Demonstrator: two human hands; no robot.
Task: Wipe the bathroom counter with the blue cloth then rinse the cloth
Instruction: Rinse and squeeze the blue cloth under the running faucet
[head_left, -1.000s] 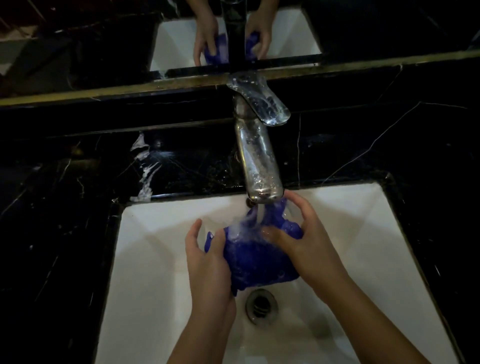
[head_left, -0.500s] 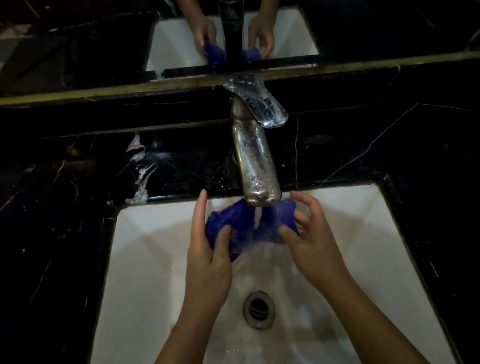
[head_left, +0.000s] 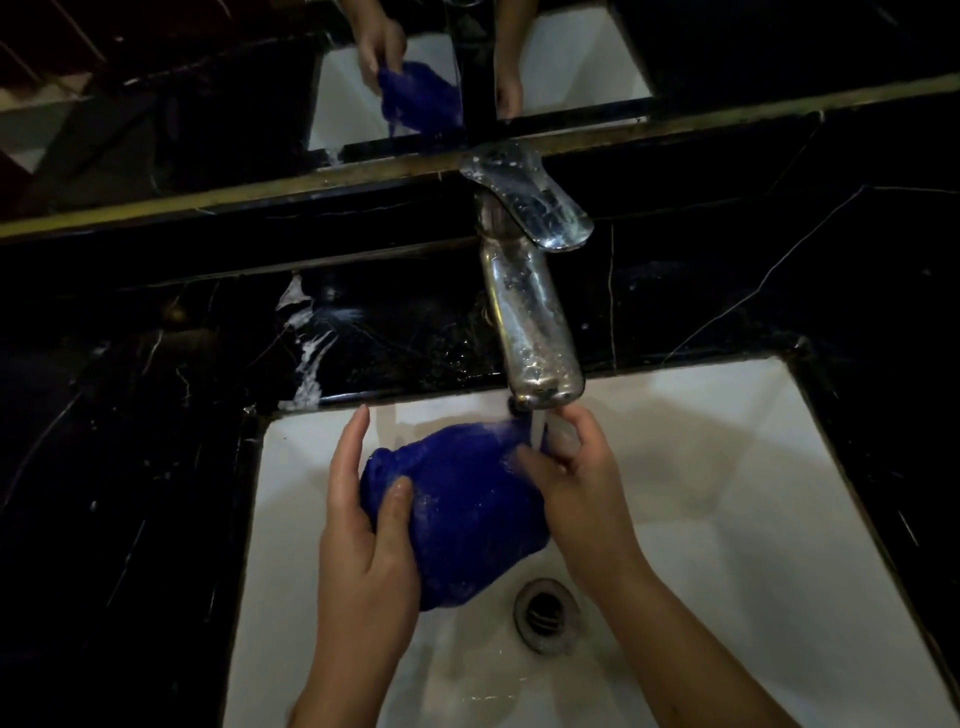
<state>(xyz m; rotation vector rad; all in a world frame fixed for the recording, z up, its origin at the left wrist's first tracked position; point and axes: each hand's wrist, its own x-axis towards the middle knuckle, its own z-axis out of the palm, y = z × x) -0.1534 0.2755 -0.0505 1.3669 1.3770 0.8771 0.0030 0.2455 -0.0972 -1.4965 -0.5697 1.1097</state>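
Centre frame: left hand (head_left: 358, 540) and right hand (head_left: 582, 483) both grasp blue cloth (head_left: 462, 514), fingers curled round it, under running chrome faucet (head_left: 530, 317), over white sink (head_left: 727, 493).

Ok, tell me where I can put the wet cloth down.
Bare patches: dark counter left of the sink, and counter right of the tap. Crowded: under the spout, where left hand and right hand grip the cloth above the drain.

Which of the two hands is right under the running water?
The right hand. Its fingers pinch the blue cloth just below the tap, in the stream. The left hand grips the cloth's far side, away from the water.
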